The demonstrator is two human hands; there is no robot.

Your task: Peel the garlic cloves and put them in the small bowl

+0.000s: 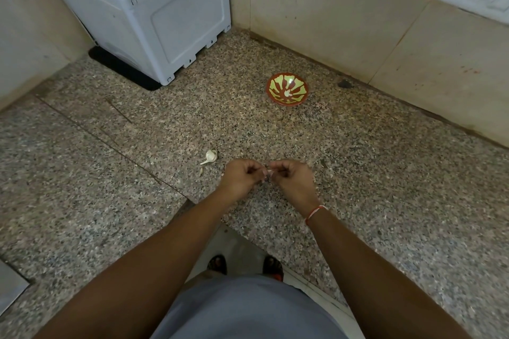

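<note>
My left hand [241, 179] and right hand [292, 177] meet over the counter [358, 173] right in front of me, fingertips pinching a garlic clove [267, 172] between them. Just left of my left hand, the garlic bulb [210, 156] lies on the counter with a loose bit [201, 171] beside it. The small bowl [287, 88] sits farther back and to the right, near the wall [344, 22], and the appliance [154, 14] stands in the back left corner.

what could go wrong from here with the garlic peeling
1. The clove is pinched between the fingertips of the left hand and right hand above the granite counter; a slip would likely drop it there.
2. The small bowl sits well beyond the hands, so carrying the peeled clove over risks a drop.
3. The garlic piece lies loose near the left hand and might get knocked.
</note>
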